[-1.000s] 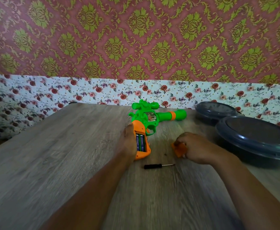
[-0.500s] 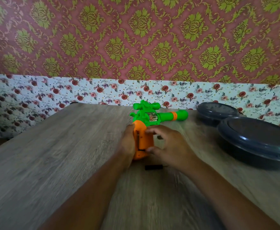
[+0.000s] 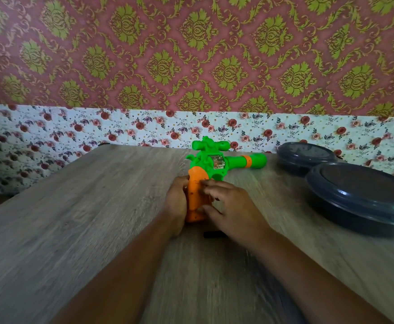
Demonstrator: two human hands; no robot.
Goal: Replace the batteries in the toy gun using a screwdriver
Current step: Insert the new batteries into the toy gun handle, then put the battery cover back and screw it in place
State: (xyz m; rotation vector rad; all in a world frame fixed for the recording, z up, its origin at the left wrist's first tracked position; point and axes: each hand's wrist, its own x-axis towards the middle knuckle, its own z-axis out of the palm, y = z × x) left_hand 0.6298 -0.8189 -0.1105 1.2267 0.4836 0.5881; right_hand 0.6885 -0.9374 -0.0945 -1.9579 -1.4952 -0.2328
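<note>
The orange battery cover [image 3: 197, 192], off a second ago with two batteries showing, is now sitting over the grip of the toy gun [image 3: 211, 164] lying mid-table, so closing up looks nearly done, with the screw likely next. The left hand [image 3: 176, 206] is bracing the grip's side, fingers curled against it; the right hand [image 3: 234, 206] is pressing spread fingers on the cover. The screwdriver [image 3: 212, 234] is lying just behind the right wrist. Wood-grain table [image 3: 86, 218], two dark lidded containers [image 3: 364, 199] right, patterned wallpaper [image 3: 191, 54] behind

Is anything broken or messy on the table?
Nothing stands out. The toy gun lies flat on the table with both hands at its orange grip, and the screwdriver rests just below.
</note>
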